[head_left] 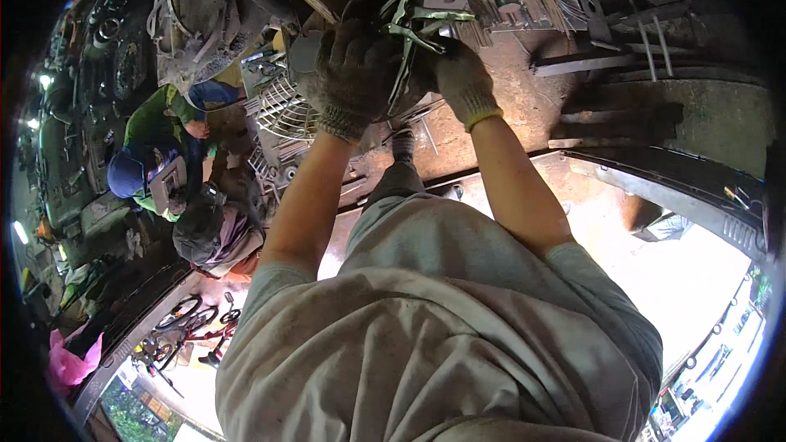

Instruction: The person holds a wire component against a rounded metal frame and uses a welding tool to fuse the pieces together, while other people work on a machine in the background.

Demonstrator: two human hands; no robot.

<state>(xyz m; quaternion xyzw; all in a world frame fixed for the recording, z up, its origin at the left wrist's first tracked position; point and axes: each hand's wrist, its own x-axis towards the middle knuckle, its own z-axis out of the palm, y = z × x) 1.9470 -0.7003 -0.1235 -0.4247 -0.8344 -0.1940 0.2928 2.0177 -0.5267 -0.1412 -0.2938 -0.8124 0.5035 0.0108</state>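
My left hand [354, 78], in a dark knitted work glove, is raised at the top middle with its fingers curled. Whatever it grips is hidden by the glove and the dark shapes behind it. Just to the right, my right hand [463, 82], in a similar glove with a yellow cuff, closes round shiny metal locking pliers [403, 31]. Their several bare-metal arms spread upward and to the right, and one long arm runs down between my hands. The right fingertips are partly covered by the pliers.
Left of my hands lies a round wire grille [286, 110] among metal scraps. Two people [155, 147] crouch at the left, one in a cap. Flat steel bars [589, 64] and thin rods lie at the right. A metal rail [655, 184] crosses behind me, with bicycles [196, 323] beyond.
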